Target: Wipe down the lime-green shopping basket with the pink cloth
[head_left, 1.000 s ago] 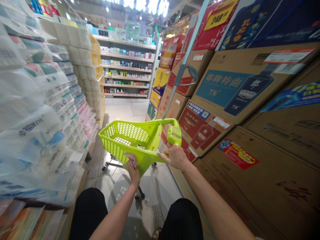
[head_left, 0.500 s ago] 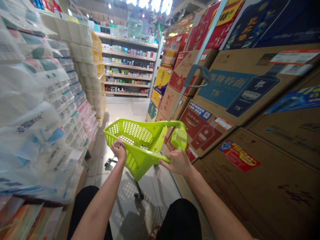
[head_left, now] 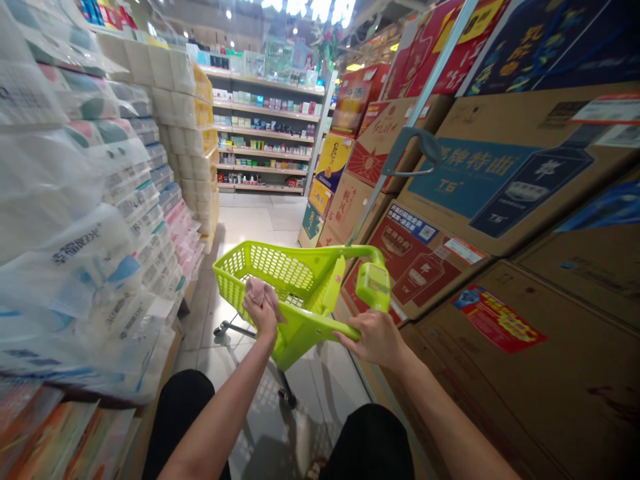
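Observation:
A lime-green shopping cart (head_left: pixel 305 333) with a slotted plastic basket stands in front of me, angled on the tiled floor. My left hand (head_left: pixel 261 315) is closed on a pinkish cloth (head_left: pixel 260 291), which lies against the basket's near side rim. Part of the cloth hangs over that rim. My right hand (head_left: pixel 377 339) is wrapped round the near end of the cart's handle, just below a green holder (head_left: pixel 373 283) fixed on it. Nothing lies in the part of the basket I can see.
Stacked cardboard cartons (head_left: pixel 465 153) wall the right side, with a grey metal pole with a handle (head_left: pixel 413 152) leaning along them. Packs of tissue paper (head_left: pixel 95 267) are piled on the left. Shelves of small goods (head_left: pixel 265 127) close the aisle's far end.
My left hand has slid with the cloth along the basket's near rim, toward the handle. More of the cloth shows now. My right hand keeps its grip, and the view has shifted slightly left.

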A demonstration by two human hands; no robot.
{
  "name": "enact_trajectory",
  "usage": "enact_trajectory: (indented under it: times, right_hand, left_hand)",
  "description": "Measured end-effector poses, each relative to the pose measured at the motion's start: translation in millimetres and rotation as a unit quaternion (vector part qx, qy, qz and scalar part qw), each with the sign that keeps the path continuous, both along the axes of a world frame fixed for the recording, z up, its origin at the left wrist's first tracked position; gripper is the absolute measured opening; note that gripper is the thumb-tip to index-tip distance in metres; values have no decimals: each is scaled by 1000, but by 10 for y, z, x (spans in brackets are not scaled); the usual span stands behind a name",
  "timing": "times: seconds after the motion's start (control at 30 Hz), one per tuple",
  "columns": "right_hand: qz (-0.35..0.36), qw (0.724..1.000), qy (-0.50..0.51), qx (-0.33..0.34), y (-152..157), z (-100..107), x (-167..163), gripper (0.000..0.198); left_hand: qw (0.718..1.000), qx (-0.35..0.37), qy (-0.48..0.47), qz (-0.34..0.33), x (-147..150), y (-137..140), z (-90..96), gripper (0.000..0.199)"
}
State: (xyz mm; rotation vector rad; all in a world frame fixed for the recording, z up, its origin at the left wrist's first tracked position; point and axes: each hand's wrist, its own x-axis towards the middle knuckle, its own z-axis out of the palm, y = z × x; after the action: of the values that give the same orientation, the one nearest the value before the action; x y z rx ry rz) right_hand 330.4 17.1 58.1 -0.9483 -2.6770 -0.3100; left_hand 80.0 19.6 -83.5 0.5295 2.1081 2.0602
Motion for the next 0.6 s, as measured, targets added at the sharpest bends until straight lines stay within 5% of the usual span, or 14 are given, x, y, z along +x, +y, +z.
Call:
enact_trajectory:
  times: [0.2, 0.47, 0.6]
  right_hand:
    - [11, 1000, 16, 6, -72, -20, -43, 43]
    - [7, 1000, 19, 3, -84, -51, -5, 42]
    - [18, 1000, 22, -8, -147, -60, 53, 41]
  left_hand:
    - [993, -73, -3, 92, -714, 282, 264, 18]
    - [990, -113, 75, 48, -378, 145, -42, 12]
    - [986, -142, 81, 41, -1086, 234, 75, 19]
